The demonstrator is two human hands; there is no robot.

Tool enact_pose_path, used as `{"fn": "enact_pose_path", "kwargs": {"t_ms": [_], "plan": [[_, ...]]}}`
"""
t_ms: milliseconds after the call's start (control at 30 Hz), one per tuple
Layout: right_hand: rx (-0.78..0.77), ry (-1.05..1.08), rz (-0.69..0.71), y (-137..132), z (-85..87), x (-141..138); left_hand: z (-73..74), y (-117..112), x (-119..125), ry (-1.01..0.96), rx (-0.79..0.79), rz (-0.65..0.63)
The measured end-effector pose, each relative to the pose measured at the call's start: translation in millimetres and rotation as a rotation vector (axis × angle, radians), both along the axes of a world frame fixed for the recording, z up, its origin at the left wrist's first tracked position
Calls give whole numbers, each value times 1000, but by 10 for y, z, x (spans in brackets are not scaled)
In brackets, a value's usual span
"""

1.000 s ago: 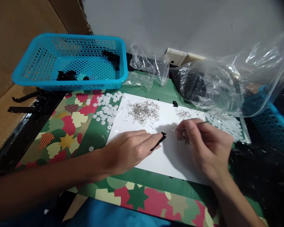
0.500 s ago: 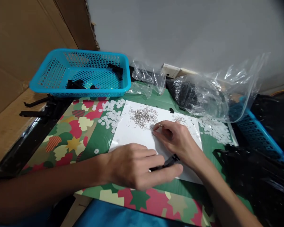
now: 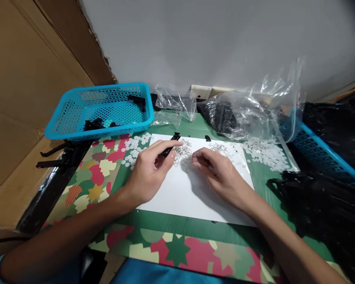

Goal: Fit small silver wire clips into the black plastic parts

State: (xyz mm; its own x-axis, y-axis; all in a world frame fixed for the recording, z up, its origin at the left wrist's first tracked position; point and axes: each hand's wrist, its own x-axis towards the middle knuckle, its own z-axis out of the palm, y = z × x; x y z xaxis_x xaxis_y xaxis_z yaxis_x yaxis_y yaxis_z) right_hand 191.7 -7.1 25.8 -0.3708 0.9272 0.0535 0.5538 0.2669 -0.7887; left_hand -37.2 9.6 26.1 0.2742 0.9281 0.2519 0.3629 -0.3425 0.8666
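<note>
Reaching farther across since half a second ago, the left hand (image 3: 146, 173) is now hovering by the far part of the sheet instead of its near part, carrying the black part (image 3: 169, 146) along with it; the right hand (image 3: 219, 169) is staying close to the larger metal pile. Behind everything, a grey wall (image 3: 195, 43) is rising, with cardboard (image 3: 26, 79) standing at the left. A green table cover (image 3: 171, 223) is stretching beneath the work. On the left, a blue basket (image 3: 149, 108) is holding several black pieces; at the far right, a clear plastic bag (image 3: 248, 118) is slumping. White paper (image 3: 177, 193) is lying under both hands. The left thumb and forefinger are closing around the black part, which is tilting, its far end poking out beside the larger metal pile (image 3: 184, 148). The right fingers are curling nearly together; whether they are gripping anything, I cannot tell. White discs (image 3: 264, 154) are spreading to the right, and a smaller metal pile (image 3: 219, 148) is lying beyond the right hand.
</note>
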Motion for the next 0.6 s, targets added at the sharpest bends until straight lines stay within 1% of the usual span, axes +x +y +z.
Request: {"fn": "enact_pose_path", "kwargs": {"t_ms": [133, 233, 300, 433, 600], "plan": [[-161, 278, -66, -72, 105, 8, -29, -33, 38, 55, -62, -147], [-195, 395, -80, -103, 107, -30, -34, -69, 64, 56, -59, -226], [-208, 427, -78, -114, 90, -58, -36, -82, 72, 56, -44, -240], [-233, 414, -87, -129, 67, -92, -49, -80, 72, 59, -41, -250], [-214, 419, -111, -134, 61, -107, -68, -82, 70, 80, -39, -262]]}}
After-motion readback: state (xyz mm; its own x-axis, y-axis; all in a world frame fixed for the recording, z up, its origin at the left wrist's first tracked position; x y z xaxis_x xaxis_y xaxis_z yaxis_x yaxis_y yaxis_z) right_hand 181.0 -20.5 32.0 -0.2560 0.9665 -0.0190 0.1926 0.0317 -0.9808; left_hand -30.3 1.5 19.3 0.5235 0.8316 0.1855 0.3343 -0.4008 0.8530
